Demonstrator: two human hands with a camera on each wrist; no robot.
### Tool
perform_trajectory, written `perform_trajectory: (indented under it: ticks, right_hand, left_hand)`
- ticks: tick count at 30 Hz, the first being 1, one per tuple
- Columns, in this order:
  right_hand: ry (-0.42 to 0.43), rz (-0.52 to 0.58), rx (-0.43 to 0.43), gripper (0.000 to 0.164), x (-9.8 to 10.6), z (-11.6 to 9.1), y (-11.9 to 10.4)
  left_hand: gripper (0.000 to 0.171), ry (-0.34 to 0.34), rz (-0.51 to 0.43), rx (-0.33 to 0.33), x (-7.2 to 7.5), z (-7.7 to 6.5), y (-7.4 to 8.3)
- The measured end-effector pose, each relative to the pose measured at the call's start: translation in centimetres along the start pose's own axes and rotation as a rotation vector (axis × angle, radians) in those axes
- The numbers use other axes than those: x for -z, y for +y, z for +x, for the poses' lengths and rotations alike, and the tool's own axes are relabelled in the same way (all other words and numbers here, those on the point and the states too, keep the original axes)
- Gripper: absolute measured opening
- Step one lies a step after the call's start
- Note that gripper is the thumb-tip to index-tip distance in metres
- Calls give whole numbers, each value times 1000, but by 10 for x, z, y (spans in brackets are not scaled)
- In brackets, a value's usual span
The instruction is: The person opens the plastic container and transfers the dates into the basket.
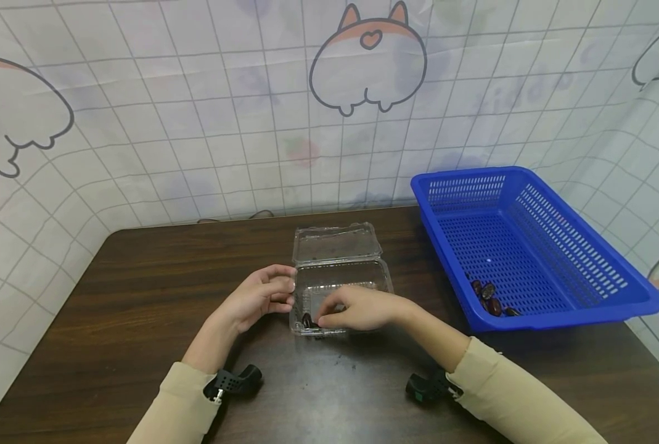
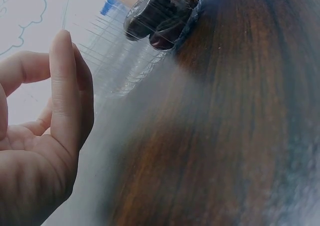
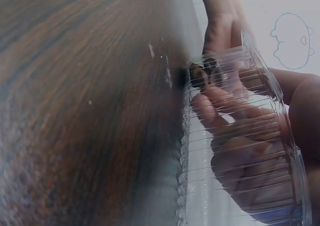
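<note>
A clear plastic clamshell box (image 1: 342,287) lies on the table with its lid (image 1: 337,245) folded back. My left hand (image 1: 259,297) rests against the box's left side, its fingers (image 2: 64,86) fairly straight. Inside the box, my right hand (image 1: 362,307) reaches down to the near left corner, with thumb and fingers bent together at a dark brown, glossy date (image 1: 307,320). Through the clear wall, the left wrist view shows several dates (image 2: 145,16) bunched in that corner. In the right wrist view, the right fingertips (image 3: 202,106) are right at the dates (image 3: 198,75).
To the right stands a blue perforated plastic basket (image 1: 562,308), with several more dates (image 1: 494,306) in its near left corner. A dark wood-grain table (image 1: 157,277) lies under everything. Behind it hangs a white gridded sheet (image 1: 207,111) with cartoon animals.
</note>
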State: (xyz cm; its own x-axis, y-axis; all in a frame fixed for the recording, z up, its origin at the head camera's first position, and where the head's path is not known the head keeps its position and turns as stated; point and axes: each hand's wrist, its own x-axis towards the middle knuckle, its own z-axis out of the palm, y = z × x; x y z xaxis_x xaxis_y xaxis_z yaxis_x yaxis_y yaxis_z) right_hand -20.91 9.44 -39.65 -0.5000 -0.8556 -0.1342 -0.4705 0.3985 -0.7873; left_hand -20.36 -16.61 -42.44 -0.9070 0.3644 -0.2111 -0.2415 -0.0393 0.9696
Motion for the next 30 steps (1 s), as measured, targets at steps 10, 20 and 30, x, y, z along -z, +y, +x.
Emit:
perform_trajectory:
  ticks: [10, 20, 30]
  right_hand:
    - [13, 34, -52, 20, -1, 1, 0]
    - [12, 99, -66, 21, -2, 4, -1]
    - [4, 106, -54, 18, -4, 7, -1]
  left_hand:
    - [46, 1, -1, 6, 0, 0, 0]
    - [45, 1, 5, 8, 0, 0, 0]
    - [46, -2, 11, 8, 1, -1, -1]
